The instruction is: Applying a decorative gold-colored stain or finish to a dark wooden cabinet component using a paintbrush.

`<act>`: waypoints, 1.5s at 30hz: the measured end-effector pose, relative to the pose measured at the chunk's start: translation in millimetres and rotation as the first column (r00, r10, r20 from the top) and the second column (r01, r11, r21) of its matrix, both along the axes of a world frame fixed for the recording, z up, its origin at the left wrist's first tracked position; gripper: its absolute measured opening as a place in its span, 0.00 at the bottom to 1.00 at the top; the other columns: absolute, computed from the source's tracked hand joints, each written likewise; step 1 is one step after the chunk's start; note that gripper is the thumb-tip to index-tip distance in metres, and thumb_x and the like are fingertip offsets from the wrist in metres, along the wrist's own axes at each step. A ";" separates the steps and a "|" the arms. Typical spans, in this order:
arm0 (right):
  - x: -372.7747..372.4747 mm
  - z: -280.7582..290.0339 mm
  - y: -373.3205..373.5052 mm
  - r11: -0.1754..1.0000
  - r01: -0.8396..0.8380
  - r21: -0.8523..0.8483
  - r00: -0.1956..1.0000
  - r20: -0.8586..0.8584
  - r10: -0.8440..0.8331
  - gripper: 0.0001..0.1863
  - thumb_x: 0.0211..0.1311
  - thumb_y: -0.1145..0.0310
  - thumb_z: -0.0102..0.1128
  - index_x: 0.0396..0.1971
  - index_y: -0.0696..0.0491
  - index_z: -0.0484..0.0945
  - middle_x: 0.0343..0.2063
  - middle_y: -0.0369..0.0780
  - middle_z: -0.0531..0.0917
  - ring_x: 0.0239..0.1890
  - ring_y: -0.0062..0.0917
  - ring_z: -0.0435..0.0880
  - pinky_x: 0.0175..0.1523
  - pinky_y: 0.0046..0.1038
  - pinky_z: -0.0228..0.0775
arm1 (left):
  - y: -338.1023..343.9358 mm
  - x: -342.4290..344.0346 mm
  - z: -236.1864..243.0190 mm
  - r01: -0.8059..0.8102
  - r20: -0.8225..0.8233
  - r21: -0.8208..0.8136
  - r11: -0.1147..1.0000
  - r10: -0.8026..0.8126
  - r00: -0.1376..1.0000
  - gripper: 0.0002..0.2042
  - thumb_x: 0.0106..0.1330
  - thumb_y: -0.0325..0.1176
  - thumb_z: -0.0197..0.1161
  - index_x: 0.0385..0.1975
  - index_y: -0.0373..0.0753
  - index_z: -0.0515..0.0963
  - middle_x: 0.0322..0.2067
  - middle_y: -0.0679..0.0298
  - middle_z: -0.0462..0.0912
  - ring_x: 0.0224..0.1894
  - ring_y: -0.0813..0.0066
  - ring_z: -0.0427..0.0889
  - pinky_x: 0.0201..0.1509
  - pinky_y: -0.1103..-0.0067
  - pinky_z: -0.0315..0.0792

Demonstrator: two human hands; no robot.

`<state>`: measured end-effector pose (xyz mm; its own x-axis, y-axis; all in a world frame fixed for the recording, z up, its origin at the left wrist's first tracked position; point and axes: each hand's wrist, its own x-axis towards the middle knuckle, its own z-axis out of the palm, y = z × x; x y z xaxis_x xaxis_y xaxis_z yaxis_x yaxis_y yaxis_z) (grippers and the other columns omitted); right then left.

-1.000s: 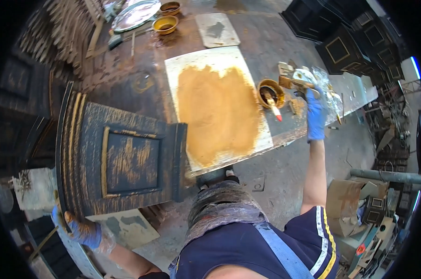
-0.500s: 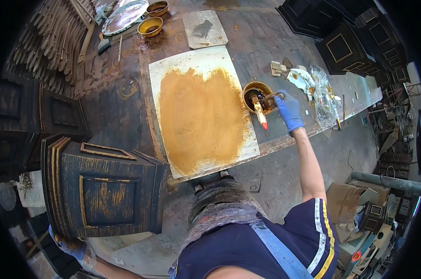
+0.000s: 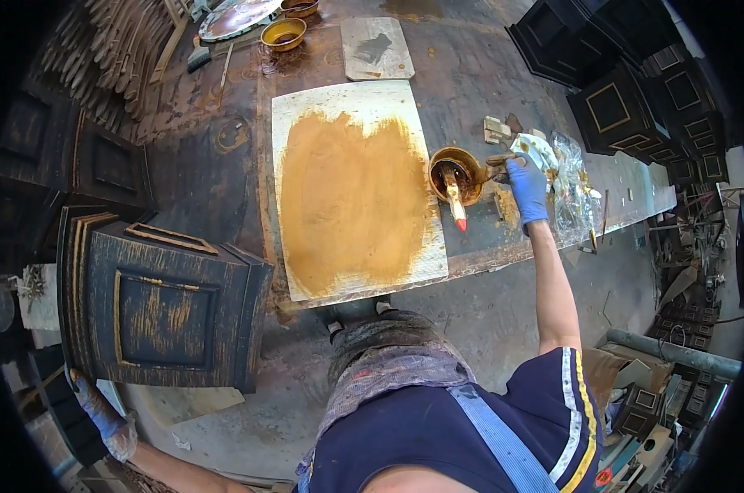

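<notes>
At the lower left, my left hand (image 3: 101, 408), in a stained blue glove, is closed on the near lower edge of a black cabinet (image 3: 163, 316) with gold-brown worn streaks and a framed panel. My right hand (image 3: 530, 187), also blue-gloved, grips a brown-stained piece (image 3: 500, 167) just right of a bowl (image 3: 442, 155) of dark liquid; its exact kind is unclear. A paintbrush (image 3: 456, 201) leans in the bowl, its pale, red-tipped handle hanging over the near rim. Left of the bowl lies a white board (image 3: 364, 99) with a broad patch of ochre-brown colour.
Crumpled clear plastic (image 3: 571, 189) and small wood blocks (image 3: 496, 130) lie right of the bowl. Black cabinets (image 3: 608, 111) stand at the back right, more at the left. A yellow bowl (image 3: 283, 34), a grey slab (image 3: 377, 49) and a brush (image 3: 198, 56) lie farther back.
My right hand has moved right, drawing the brown-stained piece away from over the bowl's rim. The black cabinet and my left hand appear slightly higher and farther left as the view shifts.
</notes>
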<state>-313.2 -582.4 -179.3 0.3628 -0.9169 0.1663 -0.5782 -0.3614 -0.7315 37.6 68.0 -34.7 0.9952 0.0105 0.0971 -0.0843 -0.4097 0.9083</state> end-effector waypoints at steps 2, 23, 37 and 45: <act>-8.5 0.6 -8.2 0.993 0.063 -0.100 0.981 -0.179 -0.081 0.10 0.49 0.64 0.50 0.27 0.56 0.73 0.18 0.44 0.75 0.21 0.26 0.75 0.29 0.25 0.65 | 5.2 11.4 -2.8 0.013 -0.036 -0.027 1.000 -0.014 0.999 0.22 0.61 0.36 0.43 0.53 0.34 0.55 0.53 0.63 0.57 0.54 0.77 0.57 0.57 0.83 0.49; 30.2 105.2 62.6 0.751 -0.621 0.224 0.766 0.377 0.521 0.13 0.54 0.65 0.47 0.32 0.60 0.71 0.29 0.41 0.77 0.27 0.21 0.75 0.33 0.19 0.68 | -78.6 -4.7 15.3 -0.135 0.144 -0.227 0.964 0.171 0.975 0.14 0.54 0.38 0.55 0.36 0.37 0.72 0.32 0.68 0.74 0.37 0.83 0.69 0.45 0.86 0.60; 292.6 148.3 337.1 -0.144 -0.946 0.292 0.178 0.834 0.522 0.18 0.56 0.61 0.44 0.34 0.63 0.69 0.34 0.47 0.75 0.31 0.23 0.75 0.36 0.20 0.66 | -66.0 23.0 -11.3 0.033 0.194 -0.480 0.877 0.069 0.979 0.15 0.48 0.37 0.62 0.31 0.34 0.72 0.27 0.67 0.76 0.31 0.84 0.72 0.36 0.87 0.65; 317.7 146.0 351.6 -0.106 -0.951 0.291 0.192 0.822 0.536 0.15 0.56 0.65 0.44 0.34 0.62 0.69 0.35 0.44 0.75 0.31 0.23 0.75 0.37 0.20 0.68 | -62.8 26.3 -15.7 -0.007 0.186 -0.412 0.911 0.091 0.978 0.17 0.47 0.40 0.62 0.30 0.33 0.72 0.26 0.66 0.75 0.29 0.83 0.71 0.34 0.88 0.65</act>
<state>4.5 -230.8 -33.3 0.9819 0.1524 0.1127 0.0548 0.3411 -0.9384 64.0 5.2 -50.4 0.9533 0.1395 0.2678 -0.2683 -0.0162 0.9632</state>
